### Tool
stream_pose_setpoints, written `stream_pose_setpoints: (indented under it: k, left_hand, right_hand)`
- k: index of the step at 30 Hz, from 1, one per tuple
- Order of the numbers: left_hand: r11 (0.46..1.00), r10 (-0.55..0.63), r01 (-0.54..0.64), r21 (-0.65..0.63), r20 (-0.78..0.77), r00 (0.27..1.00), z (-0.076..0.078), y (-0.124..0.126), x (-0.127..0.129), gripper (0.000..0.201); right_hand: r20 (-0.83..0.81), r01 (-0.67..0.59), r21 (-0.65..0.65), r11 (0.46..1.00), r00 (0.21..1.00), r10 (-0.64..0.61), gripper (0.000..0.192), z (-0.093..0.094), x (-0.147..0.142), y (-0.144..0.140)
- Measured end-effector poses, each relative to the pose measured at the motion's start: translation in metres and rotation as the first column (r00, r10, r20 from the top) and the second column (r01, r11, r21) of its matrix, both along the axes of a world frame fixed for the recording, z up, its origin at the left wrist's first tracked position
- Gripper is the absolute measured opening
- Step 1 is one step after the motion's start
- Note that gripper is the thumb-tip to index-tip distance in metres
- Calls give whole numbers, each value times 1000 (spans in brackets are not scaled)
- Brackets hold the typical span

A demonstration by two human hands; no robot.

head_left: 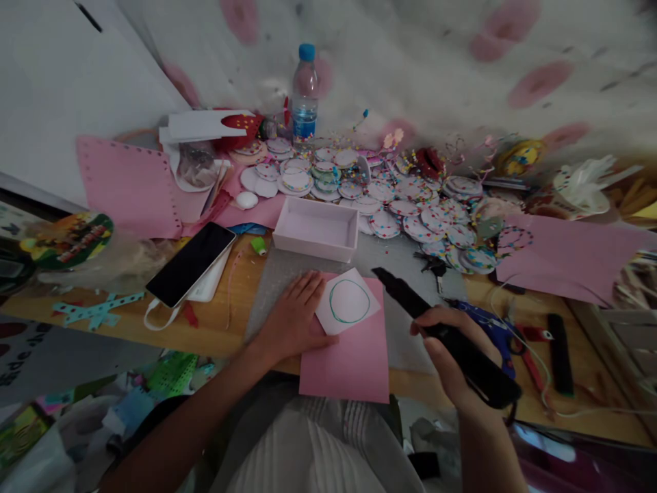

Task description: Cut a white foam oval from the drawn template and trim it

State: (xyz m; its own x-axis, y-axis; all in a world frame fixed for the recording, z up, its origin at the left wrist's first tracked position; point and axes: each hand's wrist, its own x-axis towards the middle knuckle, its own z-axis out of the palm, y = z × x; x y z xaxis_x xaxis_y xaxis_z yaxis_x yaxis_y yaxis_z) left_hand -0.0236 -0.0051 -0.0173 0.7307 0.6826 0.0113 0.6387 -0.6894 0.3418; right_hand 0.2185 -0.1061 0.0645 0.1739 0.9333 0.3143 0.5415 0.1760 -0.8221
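My left hand lies flat with its fingers stretched out, pressing on the left edge of a white square of paper and the pink sheet beneath it. A green circle is drawn on the white paper, which sits turned at an angle. In my right hand is a black utility knife, its dark blade pointing up and left. The blade tip is just right of the paper, seemingly raised above the mat. The pink sheet reaches past the table's front edge.
Behind the paper stands a white open box. Many bead-dotted discs are piled along the back near a water bottle. A phone lies left; keys and blue-handled scissors lie right. A grey mat covers the middle.
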Motion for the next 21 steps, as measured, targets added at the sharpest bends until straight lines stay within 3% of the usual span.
stream_pose_setpoints:
  k: [5,7,12,21]
  left_hand:
    - [1000,-7,7,1,-19,1000,4,-1,3,102]
    - [1000,-3,3,7,-28,1000,5,-2,4,99]
    - [1000,15,-14,6,-46,999,6,-2,7,97]
    - [1000,16,-15,13,-24,1000,6,-2,6,95]
  right_hand:
    - [-80,-105,-132,986,992,95,35,-14,-10,-3]
    - [-19,-147,-164,976,989,146,36,-21,-15,-8]
    - [173,-178,-90,980,966,191,37,-34,-25,-20]
    - [140,-269,-106,957,949,282,41,-42,-33,-21]
